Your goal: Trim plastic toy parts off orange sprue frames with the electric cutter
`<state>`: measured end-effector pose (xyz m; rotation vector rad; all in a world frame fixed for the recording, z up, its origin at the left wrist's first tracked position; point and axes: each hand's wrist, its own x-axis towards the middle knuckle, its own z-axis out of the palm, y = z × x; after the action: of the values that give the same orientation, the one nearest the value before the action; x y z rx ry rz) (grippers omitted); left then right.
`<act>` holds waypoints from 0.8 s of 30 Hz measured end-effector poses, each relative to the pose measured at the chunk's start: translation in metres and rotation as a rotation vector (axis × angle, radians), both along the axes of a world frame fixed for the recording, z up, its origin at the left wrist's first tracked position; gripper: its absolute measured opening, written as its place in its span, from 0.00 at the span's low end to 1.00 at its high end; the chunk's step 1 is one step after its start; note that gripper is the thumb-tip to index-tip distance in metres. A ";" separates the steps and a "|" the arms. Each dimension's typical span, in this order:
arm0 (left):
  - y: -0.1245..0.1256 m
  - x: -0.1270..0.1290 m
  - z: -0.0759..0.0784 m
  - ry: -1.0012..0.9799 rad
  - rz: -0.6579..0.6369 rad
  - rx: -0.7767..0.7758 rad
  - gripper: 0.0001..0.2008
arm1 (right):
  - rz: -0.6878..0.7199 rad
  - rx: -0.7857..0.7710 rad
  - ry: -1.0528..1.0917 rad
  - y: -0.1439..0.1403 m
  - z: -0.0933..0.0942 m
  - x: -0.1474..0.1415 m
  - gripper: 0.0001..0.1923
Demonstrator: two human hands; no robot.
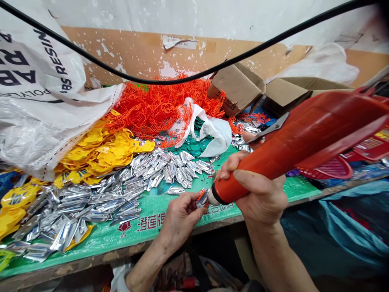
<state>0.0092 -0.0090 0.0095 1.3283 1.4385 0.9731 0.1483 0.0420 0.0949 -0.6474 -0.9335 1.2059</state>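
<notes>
Left fingers: our left hand [179, 217] pinches a small silver-and-orange part [201, 198] between thumb and fingertips, clamped on its near end.
Right fingers: our right hand [258, 194] is wrapped tight around the barrel of the red power tool [298, 140], thumb on top, fingers closed beneath.
Part position: the part sits at the tool's black-ringed nose, touching its tip, just left of our right hand and above the left fingertips.
Tool attitude: the tool slopes up and to the right from the part; a metal lever [270, 129] lies along its upper side.
Near edge: both hands work over the front wooden edge [91, 261] of the bench, on the green mat [152, 211]. The mat around the part is bare.
Left of the part: a spread of silver pieces [100, 198] lies near, with yellow parts [100, 152] behind it and a white sack [39, 101] beyond.
Behind the part: more silver pieces, then an orange heap [158, 105] and a white plastic bag [212, 132], well apart from the fingers.
Right of the part: red plastic items [334, 166] sit under the tool body; cardboard boxes [243, 87] stand against the wall.
Overhead: a black cable [194, 78] sags across the view above the heap.
</notes>
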 end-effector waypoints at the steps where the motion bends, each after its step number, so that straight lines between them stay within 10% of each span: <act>1: 0.000 0.000 0.000 0.015 0.000 0.016 0.09 | 0.006 0.002 0.004 0.000 0.000 0.000 0.09; 24: -0.004 0.004 -0.004 0.117 -0.002 0.149 0.09 | 0.022 0.034 -0.037 -0.001 -0.007 -0.001 0.07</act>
<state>0.0131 -0.0133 0.0051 1.5167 1.4750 1.0330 0.1468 0.0412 0.0883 -0.6355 -0.9919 1.1985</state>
